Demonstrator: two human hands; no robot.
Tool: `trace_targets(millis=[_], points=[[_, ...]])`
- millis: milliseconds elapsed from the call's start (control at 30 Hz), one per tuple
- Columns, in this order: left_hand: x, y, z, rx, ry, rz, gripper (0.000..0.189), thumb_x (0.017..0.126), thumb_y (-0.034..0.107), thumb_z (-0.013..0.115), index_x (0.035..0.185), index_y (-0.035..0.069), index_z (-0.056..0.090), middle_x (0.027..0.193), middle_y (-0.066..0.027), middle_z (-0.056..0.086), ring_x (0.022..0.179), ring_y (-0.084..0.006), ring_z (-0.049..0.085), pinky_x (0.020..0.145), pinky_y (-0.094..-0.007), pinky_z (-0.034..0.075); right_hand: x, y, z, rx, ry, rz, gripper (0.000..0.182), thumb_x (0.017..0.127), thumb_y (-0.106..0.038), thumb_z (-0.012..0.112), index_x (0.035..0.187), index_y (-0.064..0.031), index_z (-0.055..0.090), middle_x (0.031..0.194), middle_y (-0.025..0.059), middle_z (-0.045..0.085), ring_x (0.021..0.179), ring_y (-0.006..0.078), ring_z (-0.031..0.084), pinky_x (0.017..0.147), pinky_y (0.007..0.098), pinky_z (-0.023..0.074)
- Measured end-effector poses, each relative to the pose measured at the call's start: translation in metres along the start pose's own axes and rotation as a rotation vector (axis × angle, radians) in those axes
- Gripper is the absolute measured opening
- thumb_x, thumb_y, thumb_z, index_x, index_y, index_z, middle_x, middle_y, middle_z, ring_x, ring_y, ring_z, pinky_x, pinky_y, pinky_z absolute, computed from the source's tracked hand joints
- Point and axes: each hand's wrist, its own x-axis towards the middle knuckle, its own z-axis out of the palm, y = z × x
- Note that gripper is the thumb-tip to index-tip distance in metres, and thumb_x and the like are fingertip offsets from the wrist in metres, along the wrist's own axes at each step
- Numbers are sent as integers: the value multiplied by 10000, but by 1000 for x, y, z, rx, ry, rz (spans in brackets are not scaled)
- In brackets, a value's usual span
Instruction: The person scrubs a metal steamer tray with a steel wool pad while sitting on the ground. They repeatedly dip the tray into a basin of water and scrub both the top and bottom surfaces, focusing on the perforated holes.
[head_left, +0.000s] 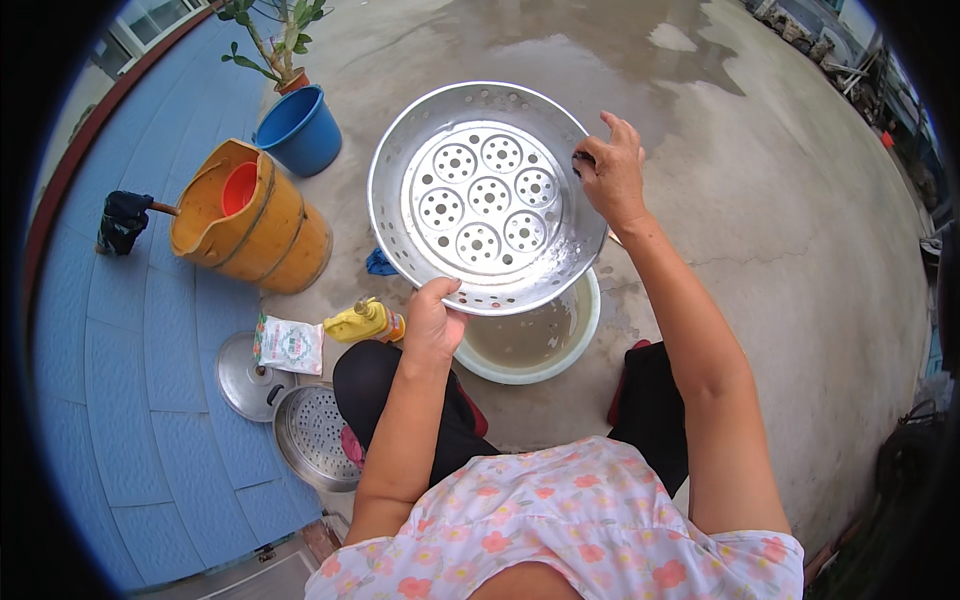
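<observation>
My left hand (435, 321) grips the near rim of a round aluminium steamer basket (489, 176), thumb on the inside wall. The basket is raised and tilted so that its perforated base, with several pressed rings of holes, faces me. Wet patches shine on its lower right inside. In the fingers of my right hand (618, 178) is a small dark scrubbing pad (582, 160), held at the basket's right inner wall. Partly hidden below the basket, a pale plastic basin (592, 319) holds murky water.
On the left stand a yellow bucket (289, 244) with a red container (238, 187) inside and a blue bucket (315, 139). A yellow bottle (364, 322), a printed bag (291, 345), a metal lid (244, 382) and another steamer (307, 431) lie near my left leg.
</observation>
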Motion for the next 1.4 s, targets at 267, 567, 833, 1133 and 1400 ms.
trace_targets(millis=[267, 567, 833, 1133, 1400], points=[[2, 0, 16, 23, -43, 8, 623, 746, 30, 448, 1338, -100, 308, 1267, -268, 489, 1096, -442, 562, 753, -606, 568, -45, -27, 2, 6, -793, -100, 167, 721, -111, 700, 883, -115, 662, 912, 102, 619, 920, 279, 599, 717, 402, 507], [1, -8, 15, 80, 142, 181, 591, 682, -78, 407, 1271, -31, 421, 1099, -153, 559, 1013, -323, 595, 761, -488, 567, -49, -72, -13, 322, -1031, 43, 148, 708, -70, 648, 852, -40, 664, 795, 182, 666, 786, 356, 643, 711, 429, 508], [7, -7, 10, -2, 149, 179, 567, 669, -118, 379, 1225, -30, 446, 1129, -140, 507, 991, -286, 568, 788, -463, 542, -63, -57, -2, 319, -759, -193, 114, 691, -69, 656, 798, -108, 667, 731, 59, 623, 798, 276, 579, 678, 398, 465], [18, -29, 1, 64, 185, 410, 471, 689, -112, 388, 1145, -55, 492, 1126, -92, 526, 1046, -208, 526, 958, -309, 409, -94, -103, -13, 782, -561, -104, 353, 718, 39, 604, 1026, -110, 690, 992, 90, 661, 964, 277, 604, 869, 390, 461], [16, -29, 5, 137, 192, 506, 445, 689, -109, 406, 1123, -63, 492, 1119, -86, 525, 1028, -191, 527, 951, -281, 401, -97, -60, -6, 648, -611, -23, 281, 759, 50, 545, 982, -46, 685, 1130, 117, 638, 1043, 311, 605, 928, 384, 477]])
